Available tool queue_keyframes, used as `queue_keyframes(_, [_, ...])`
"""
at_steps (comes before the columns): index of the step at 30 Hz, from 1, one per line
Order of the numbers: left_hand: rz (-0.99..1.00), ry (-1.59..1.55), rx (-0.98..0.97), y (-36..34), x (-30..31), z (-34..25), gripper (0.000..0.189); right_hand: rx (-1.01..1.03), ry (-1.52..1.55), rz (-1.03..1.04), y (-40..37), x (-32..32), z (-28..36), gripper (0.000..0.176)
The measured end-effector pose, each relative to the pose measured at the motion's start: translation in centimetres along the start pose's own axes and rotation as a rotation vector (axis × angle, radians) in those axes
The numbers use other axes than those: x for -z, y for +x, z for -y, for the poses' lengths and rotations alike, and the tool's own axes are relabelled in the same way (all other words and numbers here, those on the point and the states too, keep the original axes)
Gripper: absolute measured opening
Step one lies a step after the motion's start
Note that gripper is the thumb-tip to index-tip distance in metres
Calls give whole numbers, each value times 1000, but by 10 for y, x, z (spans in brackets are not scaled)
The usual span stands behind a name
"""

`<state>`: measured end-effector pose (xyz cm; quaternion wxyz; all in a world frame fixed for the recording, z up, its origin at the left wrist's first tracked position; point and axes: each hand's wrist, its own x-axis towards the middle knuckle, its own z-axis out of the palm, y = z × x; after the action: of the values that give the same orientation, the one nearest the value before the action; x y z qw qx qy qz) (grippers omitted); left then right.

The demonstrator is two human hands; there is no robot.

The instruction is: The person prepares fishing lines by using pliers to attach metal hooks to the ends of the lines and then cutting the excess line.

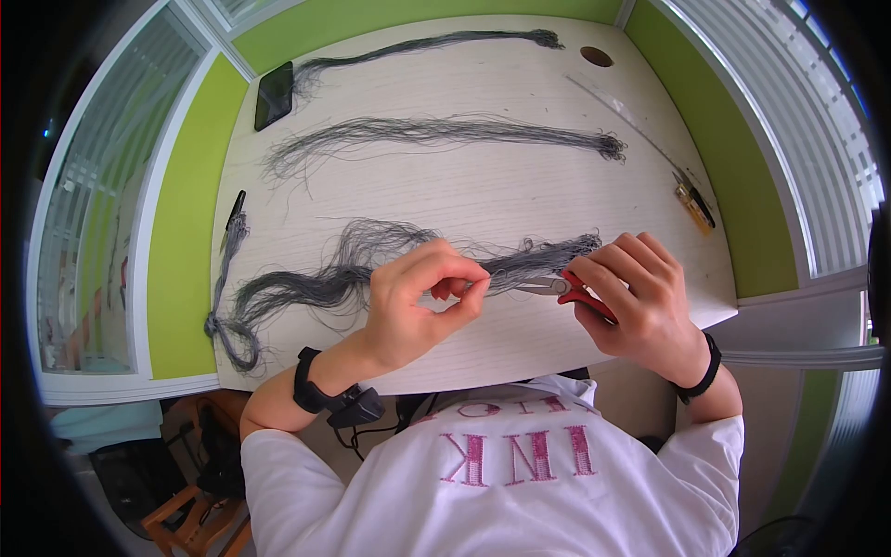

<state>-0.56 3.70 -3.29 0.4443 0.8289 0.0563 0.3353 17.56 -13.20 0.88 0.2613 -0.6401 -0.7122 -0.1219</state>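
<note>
My left hand (422,302) is closed in a pinch at the middle of the near bundle of dark grey strands (320,286); what its fingertips hold is too fine to make out. In my right hand (640,297) are pliers with red handles (587,295), their thin metal jaws pointing left toward my left fingertips. Just beyond the pliers lies the bundle's looped right end (583,245). The jaws and fingertips are apart.
Two more strand bundles (436,130) (418,45) lie farther back. A black phone-like slab (274,97) and a dark pen (237,206) are at the left. At the right are a yellow-handled tool (692,206), a long thin rod (631,123) and a round hole (596,57) in the table (445,200).
</note>
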Motion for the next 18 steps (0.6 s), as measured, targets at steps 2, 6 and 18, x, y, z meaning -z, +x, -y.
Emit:
queue_keyframes(2, [-6,18,-29,0,0,-1,16,-12,6,-15,-2,-4,1,34])
queue_keyframes(6, [-21,63,-84,0,-1,0,17,-27,9,-41,-1,-10,3,34])
queue_keyframes(18, [-27,112,-144,-1,0,1,18,6,-31,-32,5,-14,6,36])
